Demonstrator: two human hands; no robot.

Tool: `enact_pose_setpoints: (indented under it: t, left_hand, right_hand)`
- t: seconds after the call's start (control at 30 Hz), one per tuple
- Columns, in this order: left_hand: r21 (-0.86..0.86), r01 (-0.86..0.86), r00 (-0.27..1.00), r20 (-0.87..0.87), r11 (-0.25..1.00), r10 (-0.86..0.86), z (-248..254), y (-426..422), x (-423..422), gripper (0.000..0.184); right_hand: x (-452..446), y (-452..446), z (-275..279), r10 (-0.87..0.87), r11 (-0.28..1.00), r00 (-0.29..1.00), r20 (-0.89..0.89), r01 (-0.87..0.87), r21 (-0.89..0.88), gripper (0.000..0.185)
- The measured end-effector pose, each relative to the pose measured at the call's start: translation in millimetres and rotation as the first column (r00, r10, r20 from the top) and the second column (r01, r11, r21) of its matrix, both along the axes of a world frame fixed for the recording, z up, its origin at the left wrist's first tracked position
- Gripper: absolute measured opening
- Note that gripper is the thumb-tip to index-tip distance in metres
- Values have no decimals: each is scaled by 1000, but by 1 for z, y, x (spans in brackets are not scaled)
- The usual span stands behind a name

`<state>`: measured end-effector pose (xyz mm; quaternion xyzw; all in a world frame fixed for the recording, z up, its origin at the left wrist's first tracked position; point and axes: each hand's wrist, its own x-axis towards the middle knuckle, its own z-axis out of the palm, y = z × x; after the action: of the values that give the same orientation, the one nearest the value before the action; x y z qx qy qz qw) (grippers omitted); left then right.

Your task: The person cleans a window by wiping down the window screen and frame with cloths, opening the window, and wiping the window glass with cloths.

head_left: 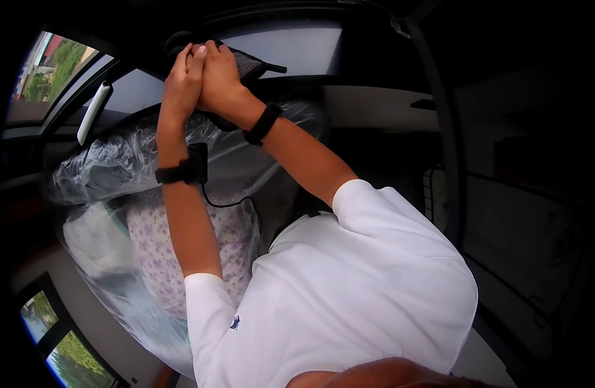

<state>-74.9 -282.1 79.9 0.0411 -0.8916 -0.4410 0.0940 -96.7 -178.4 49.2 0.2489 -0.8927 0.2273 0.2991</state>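
Note:
Both arms reach forward, and the hands meet at the top of the head view. My left hand [184, 81] is closed, its fingers bent and pressed against my right hand [221, 77]. My right hand is closed too, its fingers curled over a black mesh item [249, 63]. This item has a dark rounded part at the left of the fingers and a narrow end sticking out to the right. Its exact kind I cannot make out, and the palms hide much of it. A black band sits on each wrist; the left one carries a small device [198, 163] with a cable.
Below the hands lies a large bed-like shape wrapped in clear plastic [103, 171], with a floral cloth [158, 258] under the film. A white upright bar [94, 113] stands at left. A dark frame post [449, 161] runs down the right. Windows [77, 362] show greenery.

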Motion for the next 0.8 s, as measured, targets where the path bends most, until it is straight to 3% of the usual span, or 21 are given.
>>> enact_pose_setpoints:
  t: [0.03,0.07,0.1,0.13,0.17,0.2,0.23,0.3,0.33,0.4,0.43,0.5,0.53,0.57,0.63,0.67,0.7,0.73,0.77,0.8]
  left_hand:
    - [11,17,999,-51,1000,-17,-4,13,-7,63]
    - [-113,128,987,-85,985,-138,5,51,-16,61]
    - [-243,228,961,-102,943,-258,16,90,-21,59]
    - [-273,286,939,-111,919,-326,16,109,-25,58]
    - [-287,362,904,-124,887,-409,13,131,-27,58]
    - [-321,377,866,-211,869,-453,9,144,-27,58]
    - [-362,378,823,-289,852,-488,4,152,-28,58]
    - [-348,454,776,-297,820,-556,0,208,-17,58]
    - [-256,522,783,-236,814,-576,-1,222,-16,57]
    - [-88,598,775,-192,797,-603,0,248,-5,55]
    - [-154,619,749,-179,770,-637,7,246,-4,54]
    - [-59,663,723,-210,746,-658,0,250,17,52]
    - [-32,697,709,-115,716,-695,2,250,15,53]
    - [-41,694,710,-126,719,-693,1,244,15,53]
    - [3,529,825,-234,849,-514,-12,234,31,54]
    - [-486,339,713,-426,805,-557,-19,202,26,54]
    - [-177,401,804,-402,899,-438,-8,189,24,54]
    - [-88,379,849,-364,921,-384,2,189,30,53]
    - [-103,282,860,-412,954,-299,-11,158,11,53]
    - [-141,248,876,-389,958,-284,-12,142,3,53]
  right_hand:
    - [-5,-1,-8,-31,997,998,-56,35,63,49]
    - [-5,54,14,-119,978,981,152,89,187,53]
    - [-11,79,1,-129,986,987,91,119,115,55]
    - [-15,82,-12,-145,984,986,-82,153,96,55]
    - [-13,130,-13,-164,981,986,-37,167,101,56]
    - [-7,154,-12,-157,988,988,4,157,-6,53]
    - [-5,155,-12,-248,969,968,-39,248,-4,54]
    - [24,206,2,-391,892,917,-82,400,212,57]
    - [34,215,6,-392,891,916,-82,400,212,57]
    - [58,232,20,-517,848,838,177,473,236,60]
    - [68,238,18,-517,848,838,176,473,237,60]
    - [83,244,14,-517,839,842,156,461,289,50]
    - [85,241,15,-544,824,828,140,495,275,49]
    - [81,234,19,-541,826,831,128,496,268,49]
    - [81,223,19,-525,815,850,42,487,313,48]
    - [65,211,16,-411,881,911,2,397,258,47]
    - [49,198,14,-287,934,957,-41,289,211,45]
    - [53,190,25,-306,938,951,29,297,178,46]
    - [7,175,-12,-133,986,988,-72,140,93,49]
    - [-2,166,-9,-107,992,994,-22,109,67,50]
